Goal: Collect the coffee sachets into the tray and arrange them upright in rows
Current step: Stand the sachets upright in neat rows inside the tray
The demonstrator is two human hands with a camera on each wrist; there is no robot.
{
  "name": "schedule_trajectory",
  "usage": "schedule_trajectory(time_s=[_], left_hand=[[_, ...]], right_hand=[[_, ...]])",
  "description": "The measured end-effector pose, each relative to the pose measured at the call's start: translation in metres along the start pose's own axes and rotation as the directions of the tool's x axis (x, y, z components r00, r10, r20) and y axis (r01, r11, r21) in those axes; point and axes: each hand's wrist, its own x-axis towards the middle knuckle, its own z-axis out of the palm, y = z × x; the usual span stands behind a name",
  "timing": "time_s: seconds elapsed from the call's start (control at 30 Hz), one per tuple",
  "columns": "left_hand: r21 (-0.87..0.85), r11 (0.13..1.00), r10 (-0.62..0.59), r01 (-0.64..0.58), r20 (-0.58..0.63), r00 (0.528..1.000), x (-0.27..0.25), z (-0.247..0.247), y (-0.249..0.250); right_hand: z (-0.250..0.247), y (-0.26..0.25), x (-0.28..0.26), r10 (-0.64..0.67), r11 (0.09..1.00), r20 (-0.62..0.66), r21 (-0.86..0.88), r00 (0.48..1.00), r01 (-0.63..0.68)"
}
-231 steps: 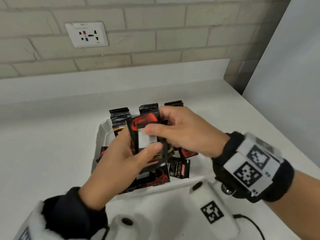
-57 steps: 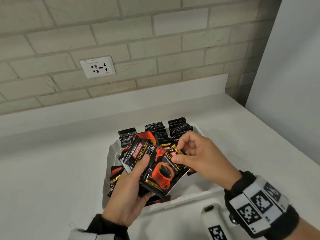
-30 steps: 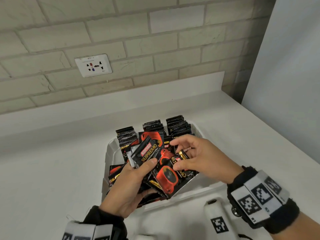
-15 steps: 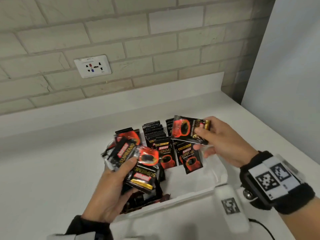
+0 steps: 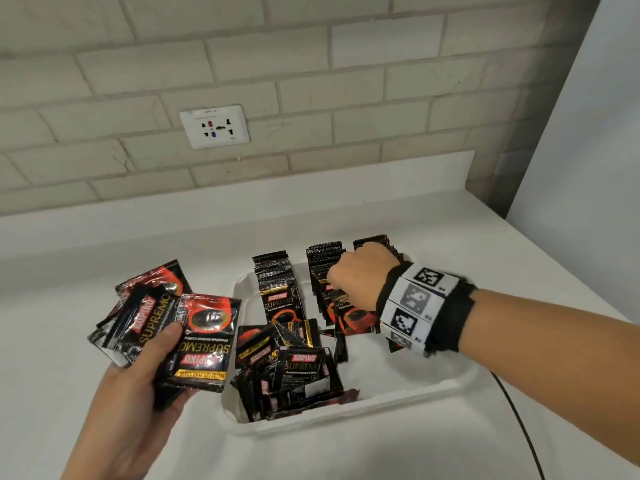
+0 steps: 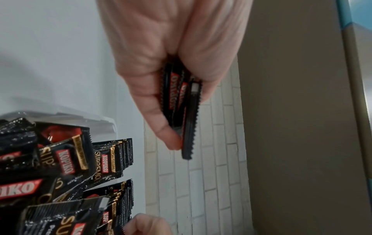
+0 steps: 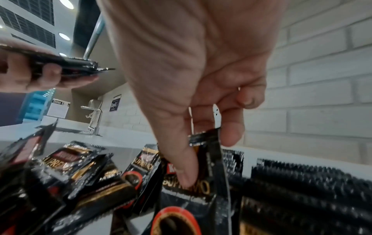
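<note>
Head view put the white tray at centre frame, three upright rows of sachets along its far side and a loose pile at its near left corner. At lower left, the left hand gripped a fanned bunch (thumb on top). The right hand pinched one sachet, thumb and fingers, at the middle row.

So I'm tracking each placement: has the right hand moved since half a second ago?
Yes. The right hand has dropped from above the tray down onto the middle upright row, pinching a sachet there.
</note>
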Motion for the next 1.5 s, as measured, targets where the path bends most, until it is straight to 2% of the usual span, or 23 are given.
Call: schedule_trajectory(time_s=[0.13,0.27,0.57,0.73,0.83,0.9,0.97,1.07,1.13,1.23,1.33,1.5], left_hand=[[0.018,1.0,-0.011,0.012,-0.024,1.0,-0.002,-0.002,-0.002],[0.03,0.999,-0.019,0.02,-0.031,0.999,-0.002,0.004,0.0],[0.068,0.994,-0.085,0.082,0.045,0.995,-0.003,0.02,-0.004],[0.079,0.992,-0.102,0.099,0.031,0.994,0.0,0.02,-0.005],[0.071,0.991,-0.11,0.109,0.018,0.994,0.0,0.019,-0.006],[0.069,0.991,-0.115,0.114,0.015,0.993,-0.001,0.018,-0.006],[0.07,0.991,-0.115,0.113,0.017,0.993,-0.001,0.019,-0.006],[0.071,0.991,-0.116,0.113,0.028,0.993,-0.002,0.021,-0.006],[0.078,0.99,-0.118,0.115,0.031,0.993,-0.004,0.023,-0.005],[0.092,0.989,-0.12,0.117,0.024,0.993,-0.006,0.023,-0.004],[0.094,0.989,-0.117,0.116,0.012,0.993,-0.008,0.024,-0.003],[0.093,0.988,-0.129,0.127,0.016,0.992,-0.007,0.024,-0.003]], right_hand=[[0.01,-0.004,0.008,-0.021,1.0,0.047,0.011,0.999,0.021],[0.014,0.001,0.007,0.029,0.992,0.005,0.126,1.0,-0.03],[0.017,0.008,0.007,0.05,0.985,0.006,0.167,0.999,-0.05],[0.008,0.016,0.0,0.083,0.978,-0.072,0.196,0.994,-0.068],[-0.001,0.012,-0.01,0.119,0.945,-0.126,0.318,0.985,-0.074],[-0.004,0.001,-0.017,0.069,0.883,-0.07,0.469,0.995,-0.028],[-0.003,-0.013,-0.02,-0.076,0.822,0.058,0.568,0.995,0.03],[0.006,-0.032,-0.011,-0.229,0.859,0.251,0.507,0.94,0.074],[0.013,-0.038,0.0,-0.231,0.883,0.324,0.465,0.917,0.058],[0.016,-0.043,0.009,-0.212,0.897,0.35,0.44,0.912,0.039],[0.016,-0.047,0.013,-0.19,0.937,0.399,0.345,0.897,0.045],[0.021,-0.042,0.013,-0.18,0.901,0.352,0.433,0.918,0.01]])
